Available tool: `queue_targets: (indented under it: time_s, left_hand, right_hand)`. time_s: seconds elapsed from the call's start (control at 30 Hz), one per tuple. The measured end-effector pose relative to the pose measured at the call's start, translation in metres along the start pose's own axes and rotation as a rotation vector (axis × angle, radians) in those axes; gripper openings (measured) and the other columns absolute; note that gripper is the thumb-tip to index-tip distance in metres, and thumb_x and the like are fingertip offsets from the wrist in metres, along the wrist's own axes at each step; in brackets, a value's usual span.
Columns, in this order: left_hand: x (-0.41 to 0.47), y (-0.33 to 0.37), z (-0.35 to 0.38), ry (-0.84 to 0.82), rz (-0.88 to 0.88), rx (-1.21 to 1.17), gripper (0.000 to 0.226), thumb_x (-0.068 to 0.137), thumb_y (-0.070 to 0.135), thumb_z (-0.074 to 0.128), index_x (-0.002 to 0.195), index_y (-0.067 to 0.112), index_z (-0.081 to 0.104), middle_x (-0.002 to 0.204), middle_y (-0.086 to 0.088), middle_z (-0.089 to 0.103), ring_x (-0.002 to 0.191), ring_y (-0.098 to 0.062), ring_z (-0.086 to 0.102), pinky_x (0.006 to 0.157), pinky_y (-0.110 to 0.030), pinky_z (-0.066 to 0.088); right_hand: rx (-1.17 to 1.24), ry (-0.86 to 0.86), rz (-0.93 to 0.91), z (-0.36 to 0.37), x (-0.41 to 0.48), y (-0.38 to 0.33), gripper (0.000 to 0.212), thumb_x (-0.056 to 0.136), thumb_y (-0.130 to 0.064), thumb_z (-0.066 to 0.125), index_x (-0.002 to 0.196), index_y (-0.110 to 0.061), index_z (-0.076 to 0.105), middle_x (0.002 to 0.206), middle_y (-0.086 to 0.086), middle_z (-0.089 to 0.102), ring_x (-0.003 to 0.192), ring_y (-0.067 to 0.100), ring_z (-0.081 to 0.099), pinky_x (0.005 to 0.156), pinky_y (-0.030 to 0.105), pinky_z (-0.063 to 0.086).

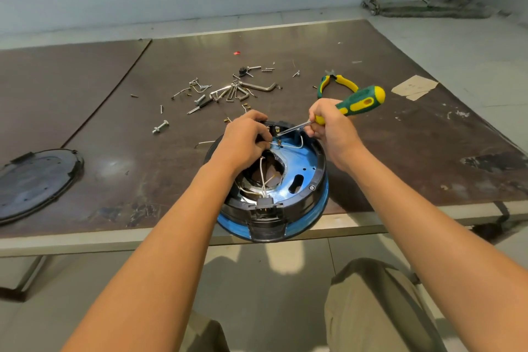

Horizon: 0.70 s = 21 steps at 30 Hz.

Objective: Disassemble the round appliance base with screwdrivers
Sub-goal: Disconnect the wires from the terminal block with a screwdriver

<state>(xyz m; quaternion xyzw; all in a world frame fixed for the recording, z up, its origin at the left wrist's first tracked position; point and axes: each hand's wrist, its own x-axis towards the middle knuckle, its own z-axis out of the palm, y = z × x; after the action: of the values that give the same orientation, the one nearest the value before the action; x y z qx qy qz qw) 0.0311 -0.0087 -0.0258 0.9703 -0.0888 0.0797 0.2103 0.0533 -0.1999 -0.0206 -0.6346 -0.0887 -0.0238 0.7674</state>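
Head view: the round appliance base sits at the counter's 6 o'clock edge, slightly overhanging. The left hand pinches a white wire inside it. The right hand grips the screwdriver, tip at the base's 12 o'clock terminals. The cover lies off at 9 o'clock and loose screws at 12, but the inner parts seemingly remain fastened.

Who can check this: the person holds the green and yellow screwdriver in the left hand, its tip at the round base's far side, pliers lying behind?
Wrong hand. The head view shows the screwdriver in the right hand; the left hand pinches a white wire. Its tip is at the far side of the round base, pliers lying behind.
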Motion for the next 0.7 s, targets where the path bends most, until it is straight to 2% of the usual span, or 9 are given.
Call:
queue_targets:
  time_s: [0.07,0.17,0.23,0.3,0.37,0.47,0.53,0.6,0.7]
  left_hand:
    - [0.0,0.0,-0.002,0.033,-0.037,-0.027,0.005,0.082,0.013,0.079,0.086,0.012,0.08,0.139,-0.002,0.053,0.125,-0.021,0.051,0.102,-0.042,0.046]
    - [0.0,0.0,-0.002,0.023,-0.082,0.007,0.005,0.081,0.018,0.08,0.081,0.013,0.08,0.141,-0.001,0.052,0.127,-0.02,0.048,0.1,-0.043,0.046]
    - [0.001,0.0,-0.001,0.022,-0.099,0.006,0.006,0.082,0.019,0.079,0.081,0.014,0.08,0.14,-0.001,0.053,0.126,-0.02,0.048,0.1,-0.043,0.046]
    - [0.001,-0.001,-0.001,0.03,-0.103,-0.005,0.006,0.082,0.018,0.079,0.08,0.013,0.08,0.136,-0.001,0.055,0.123,-0.02,0.05,0.098,-0.042,0.048]
    - [0.001,-0.001,0.0,0.032,-0.093,-0.014,0.004,0.082,0.017,0.079,0.081,0.013,0.08,0.134,-0.002,0.056,0.121,-0.02,0.051,0.096,-0.042,0.048]
    - [0.0,0.001,-0.001,0.028,-0.061,0.009,0.005,0.083,0.017,0.077,0.085,0.018,0.081,0.133,-0.003,0.057,0.121,-0.021,0.052,0.097,-0.041,0.048]
    - [-0.001,0.0,-0.001,0.029,-0.062,0.012,0.006,0.083,0.018,0.075,0.086,0.019,0.081,0.132,-0.002,0.057,0.121,-0.02,0.052,0.097,-0.04,0.048]
    - [-0.001,-0.001,0.0,0.034,-0.073,0.011,0.007,0.084,0.019,0.074,0.086,0.019,0.081,0.132,-0.001,0.057,0.12,-0.019,0.051,0.096,-0.039,0.047]
    - [0.0,0.0,0.001,0.029,-0.076,0.033,0.008,0.084,0.017,0.074,0.086,0.019,0.081,0.133,0.0,0.057,0.12,-0.02,0.05,0.094,-0.035,0.044]
  right_hand:
    - [-0.062,-0.043,-0.093,0.003,-0.003,0.002,0.032,0.08,-0.006,0.048,0.052,-0.02,0.053,0.047,-0.003,0.045,0.048,0.016,0.046,0.053,0.025,0.041]
    - [-0.216,-0.119,-0.177,0.004,-0.005,0.006,0.024,0.081,-0.013,0.051,0.058,-0.009,0.058,0.052,0.008,0.055,0.048,0.013,0.048,0.052,0.025,0.04]
    - [-0.295,-0.161,-0.207,0.001,-0.006,0.008,0.024,0.085,-0.016,0.052,0.063,-0.009,0.059,0.052,0.0,0.057,0.051,0.013,0.052,0.053,0.026,0.043]
    - [-0.347,-0.195,-0.24,-0.003,-0.009,0.01,0.023,0.09,-0.014,0.054,0.067,-0.012,0.061,0.056,-0.004,0.057,0.055,0.011,0.055,0.055,0.023,0.044]
    - [-0.387,-0.218,-0.265,-0.006,-0.013,0.014,0.024,0.093,-0.006,0.056,0.07,-0.01,0.061,0.063,0.002,0.06,0.058,0.004,0.054,0.056,0.017,0.042]
    - [-0.459,-0.246,-0.291,-0.007,-0.016,0.013,0.026,0.096,-0.001,0.055,0.071,-0.008,0.06,0.067,0.004,0.059,0.06,0.003,0.053,0.058,0.015,0.041]
    - [-0.496,-0.284,-0.314,-0.007,-0.017,0.01,0.023,0.096,-0.007,0.055,0.074,-0.006,0.061,0.068,0.008,0.061,0.062,0.008,0.055,0.058,0.019,0.044]
    - [-0.522,-0.318,-0.331,-0.007,-0.018,0.008,0.022,0.095,-0.012,0.054,0.076,-0.005,0.061,0.071,0.012,0.062,0.065,0.02,0.058,0.059,0.029,0.047]
    - [-0.604,-0.354,-0.353,-0.008,-0.018,0.007,0.02,0.093,-0.017,0.053,0.075,-0.015,0.061,0.072,0.009,0.063,0.07,0.029,0.061,0.061,0.043,0.05]
